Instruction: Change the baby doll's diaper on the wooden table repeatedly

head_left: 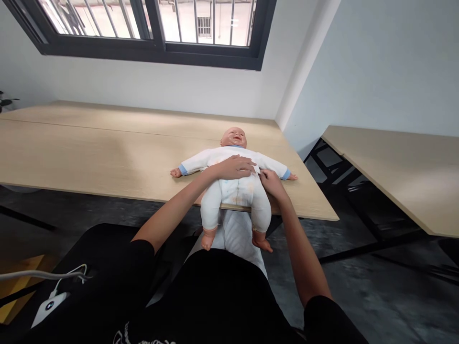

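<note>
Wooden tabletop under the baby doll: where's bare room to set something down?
The tabletop is bare in a broad stretch left of the baby doll and between its head and the window wall. Crowded: where the doll lies, with left hand and right hand at its torso.

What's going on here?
A person has both hands on a baby doll lying face up on a wooden table, its lower legs hanging over the near edge. The left hand lies across the doll's belly. The right hand is at its waist, fingers curled by the side of a white diaper-like wrap; whether they grip it is hard to tell. The wrap is around the doll's hips; whether it is fastened can't be seen.
</note>
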Tool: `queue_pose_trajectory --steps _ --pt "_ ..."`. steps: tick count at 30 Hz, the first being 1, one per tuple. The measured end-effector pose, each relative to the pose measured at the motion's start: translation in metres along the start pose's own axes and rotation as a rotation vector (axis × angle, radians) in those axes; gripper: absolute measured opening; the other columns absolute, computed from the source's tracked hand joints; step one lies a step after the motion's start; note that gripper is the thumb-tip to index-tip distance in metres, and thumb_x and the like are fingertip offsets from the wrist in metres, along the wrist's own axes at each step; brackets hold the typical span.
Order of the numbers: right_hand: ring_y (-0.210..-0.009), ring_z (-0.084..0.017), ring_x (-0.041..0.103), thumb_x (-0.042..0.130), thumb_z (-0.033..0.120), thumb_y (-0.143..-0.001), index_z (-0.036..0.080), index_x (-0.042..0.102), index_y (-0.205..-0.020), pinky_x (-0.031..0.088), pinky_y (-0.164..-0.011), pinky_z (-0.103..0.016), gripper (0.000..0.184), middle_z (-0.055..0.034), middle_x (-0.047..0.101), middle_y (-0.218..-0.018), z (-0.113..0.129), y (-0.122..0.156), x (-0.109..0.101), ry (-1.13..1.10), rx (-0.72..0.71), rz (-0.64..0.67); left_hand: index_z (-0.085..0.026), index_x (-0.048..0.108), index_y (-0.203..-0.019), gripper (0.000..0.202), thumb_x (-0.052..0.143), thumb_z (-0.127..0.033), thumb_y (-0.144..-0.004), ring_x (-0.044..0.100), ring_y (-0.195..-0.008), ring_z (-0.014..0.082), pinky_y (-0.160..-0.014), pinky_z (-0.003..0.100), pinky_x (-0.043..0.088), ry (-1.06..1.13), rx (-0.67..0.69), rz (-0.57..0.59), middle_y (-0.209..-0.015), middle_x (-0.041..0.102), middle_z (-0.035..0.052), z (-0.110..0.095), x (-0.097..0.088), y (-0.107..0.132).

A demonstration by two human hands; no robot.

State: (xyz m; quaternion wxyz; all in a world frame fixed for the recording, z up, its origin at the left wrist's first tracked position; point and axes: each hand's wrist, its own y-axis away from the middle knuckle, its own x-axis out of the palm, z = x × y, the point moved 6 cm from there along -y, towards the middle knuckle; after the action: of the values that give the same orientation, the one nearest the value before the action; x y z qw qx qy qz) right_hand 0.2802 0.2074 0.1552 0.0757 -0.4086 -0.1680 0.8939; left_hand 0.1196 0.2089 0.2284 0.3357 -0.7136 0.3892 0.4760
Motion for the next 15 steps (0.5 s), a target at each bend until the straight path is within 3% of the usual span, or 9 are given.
queue_pose_trajectory --steps 6,10,15 --pt "-0.082 -0.024 0.064 0.059 0.03 -0.072 0.018 0.062 -0.084 0.052 -0.085 -0.04 0.017 -0.0095 0.07 -0.09 -0.014 0.002 -0.014 -0.217 0.166 -0.175 -0.026 0.07 -0.119 0.04 0.037 -0.028 -0.097 0.045 -0.14 0.019 -0.119 0.037 0.027 0.031 0.016 -0.051 -0.144 0.059 0.0012 -0.001 -0.002 0.001" --pt "-0.08 -0.021 0.064 0.073 0.035 -0.06 0.021 0.053 -0.086 0.055 -0.081 -0.038 0.036 -0.0035 0.065 -0.083 -0.025 0.005 -0.019 -0.495 0.264 -0.305 -0.026 0.07 -0.117 0.04 0.036 -0.029 -0.097 0.049 -0.135 0.0197 -0.118 0.038 0.029 0.054 0.05 -0.065 -0.138 0.063 0.0 -0.002 -0.003 0.001" --pt "-0.074 -0.017 0.065 0.073 0.032 -0.064 0.019 0.056 -0.088 0.058 -0.073 -0.033 0.032 -0.0026 0.065 -0.079 -0.02 0.011 -0.026 -0.767 0.338 -0.339 -0.024 0.069 -0.121 0.04 0.038 -0.031 -0.097 0.049 -0.136 0.0211 -0.117 0.038 0.031 0.028 0.031 -0.089 -0.14 0.061 0.0043 0.0 -0.004 0.003"
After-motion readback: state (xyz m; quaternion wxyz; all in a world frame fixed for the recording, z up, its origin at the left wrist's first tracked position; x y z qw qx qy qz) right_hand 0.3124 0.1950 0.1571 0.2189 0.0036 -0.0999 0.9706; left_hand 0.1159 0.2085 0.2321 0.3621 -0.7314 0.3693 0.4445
